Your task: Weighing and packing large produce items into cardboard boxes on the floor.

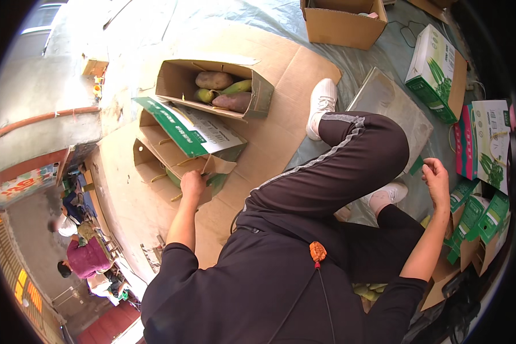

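Observation:
My left hand (193,184) is closed at the near edge of an open green-and-white cardboard box (184,129). Its fingertips meet the corner by a raised brown flap (219,165). Yellowish strips stick out along that box's open side. Just beyond stands another open carton (262,94), holding brown and reddish tubers (214,79) and green vegetables (237,87). Off to the right, beside my bent knee, my right hand (437,176) is raised with its fingers curled together. Close to those fingertips shows a small green piece (417,165); whether they hold anything is hidden.
Flattened cardboard (286,63) lies under the boxes. A grey board (397,106) rests past my knee. Printed vegetable cartons (436,74) and green boxes (480,215) line the right side. A brown carton (345,26) stands at the back. Another person (89,255) is far left.

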Motion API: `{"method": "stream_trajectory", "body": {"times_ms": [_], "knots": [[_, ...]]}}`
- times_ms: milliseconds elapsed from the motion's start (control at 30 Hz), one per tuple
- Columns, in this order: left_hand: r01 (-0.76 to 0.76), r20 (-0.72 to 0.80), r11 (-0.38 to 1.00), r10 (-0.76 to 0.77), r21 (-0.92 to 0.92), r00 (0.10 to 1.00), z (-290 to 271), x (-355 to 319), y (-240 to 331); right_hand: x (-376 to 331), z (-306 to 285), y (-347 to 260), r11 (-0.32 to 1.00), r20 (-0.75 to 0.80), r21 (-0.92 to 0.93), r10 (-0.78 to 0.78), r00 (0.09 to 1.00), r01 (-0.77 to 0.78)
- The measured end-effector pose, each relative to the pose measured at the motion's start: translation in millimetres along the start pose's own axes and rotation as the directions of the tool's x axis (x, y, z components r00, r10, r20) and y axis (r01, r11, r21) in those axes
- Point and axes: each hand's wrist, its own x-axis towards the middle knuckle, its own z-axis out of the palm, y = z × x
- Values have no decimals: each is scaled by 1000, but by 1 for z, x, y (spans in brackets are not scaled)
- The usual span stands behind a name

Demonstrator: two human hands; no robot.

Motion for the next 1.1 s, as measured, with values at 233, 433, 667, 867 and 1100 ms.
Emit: {"method": "stream_trajectory", "body": {"times_ms": [233, 433, 667, 867, 1100], "knots": [[-200, 287, 975, 167, 92, 943, -49, -4, 22, 0, 2, 0, 999, -10, 22, -47, 999, 47], [-528, -338, 773, 421, -352, 842, -169, 2, 93, 1, 0, 5, 997, -17, -19, -73, 997, 73], [-519, 102, 654, 564, 551, 820, -133, 147, 93, 0, 2, 4, 996, -42, -12, -86, 995, 85], [-623, 349, 550, 525, 557, 776, -104, 199, 75, 3, 3, 12, 995, -53, -20, -97, 994, 96], [-594, 270, 598, 545, 538, 793, -106, 181, 59, 1, 1, 11, 988, -76, -85, -135, 988, 128]]}}
